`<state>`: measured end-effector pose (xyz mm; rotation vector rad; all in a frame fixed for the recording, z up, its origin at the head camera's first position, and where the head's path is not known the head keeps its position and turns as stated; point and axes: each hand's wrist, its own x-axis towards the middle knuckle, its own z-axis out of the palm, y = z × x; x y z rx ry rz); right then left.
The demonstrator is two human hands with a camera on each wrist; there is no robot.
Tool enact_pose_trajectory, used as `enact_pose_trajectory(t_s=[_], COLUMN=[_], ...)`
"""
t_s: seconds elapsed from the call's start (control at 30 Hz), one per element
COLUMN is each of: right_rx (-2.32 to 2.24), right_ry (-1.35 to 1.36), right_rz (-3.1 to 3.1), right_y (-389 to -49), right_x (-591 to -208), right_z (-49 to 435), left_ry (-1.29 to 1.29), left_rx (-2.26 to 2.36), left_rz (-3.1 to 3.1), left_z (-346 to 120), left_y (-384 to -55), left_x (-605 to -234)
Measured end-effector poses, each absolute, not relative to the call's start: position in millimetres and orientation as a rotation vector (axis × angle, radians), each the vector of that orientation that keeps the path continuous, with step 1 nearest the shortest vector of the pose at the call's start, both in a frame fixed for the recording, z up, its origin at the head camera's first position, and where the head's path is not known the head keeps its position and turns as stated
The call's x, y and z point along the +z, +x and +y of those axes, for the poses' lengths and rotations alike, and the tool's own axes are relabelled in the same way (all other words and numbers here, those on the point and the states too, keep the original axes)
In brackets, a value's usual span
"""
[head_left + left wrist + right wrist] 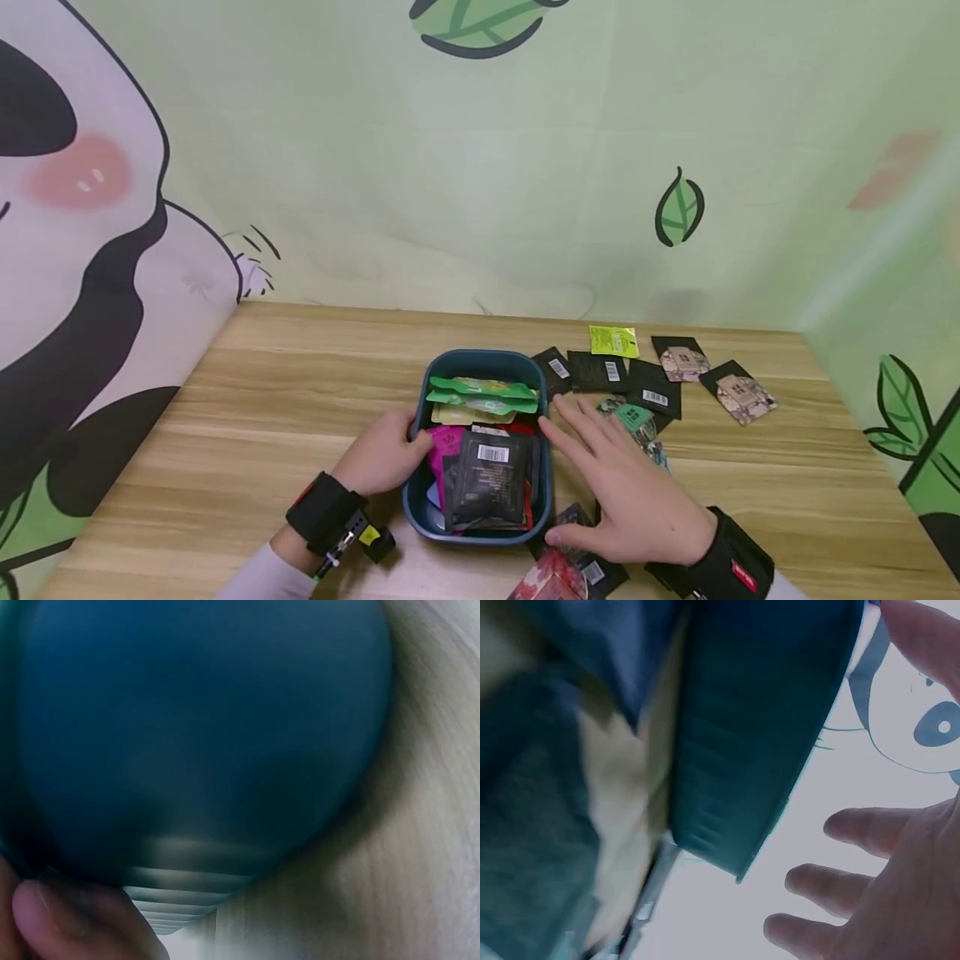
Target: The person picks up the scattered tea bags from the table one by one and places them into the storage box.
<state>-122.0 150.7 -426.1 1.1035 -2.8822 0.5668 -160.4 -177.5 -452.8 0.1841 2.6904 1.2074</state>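
Note:
A dark blue plastic bin (480,539) stands on the wooden table, filled with small sachets. Inside it a black sachet (491,487) with a barcode lies in front, a pink sachet (446,440) at the left and green sachets (487,392) at the back. My left hand (381,454) grips the bin's left rim, thumb over the edge; the left wrist view shows the bin's wall close up. Fingers spread, my right hand (626,496) hovers beside the right rim, holding nothing. Beneath its thumb side lie a red patterned packet (553,579) and black sachets (597,575).
Right of the bin, several black sachets (655,389) lie scattered, with a yellow sachet (613,341) behind them. Two sachets with picture labels (742,398) lie farther right. A green-labelled sachet (634,417) is partly behind my right hand. A printed backdrop (480,183) closes off the table's back.

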Motion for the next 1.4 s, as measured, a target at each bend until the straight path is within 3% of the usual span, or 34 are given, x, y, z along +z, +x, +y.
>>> enact_pose_trajectory(t_s=[0.33,0.77,1.03,1.4], right_rx=[0.549,0.274,0.391,0.418], right_ry=[1.085,1.419,1.606,1.638], right_rz=[-3.071,-2.746,-2.749,-2.606], right_y=[-92,-59,-56,-59], right_x=[-444,-485,-489,-487], right_z=[172,162,157,154], left_ry=[0.163,0.165,0.158,0.181], left_rx=[1.176,1.180,1.163,1.143], left_rz=[2.703,2.706,2.706,2.735], left_z=[-178,-178,-178,-178], left_y=[-160,-161,-161,-164], left_x=[-454,-455,-457,-460])
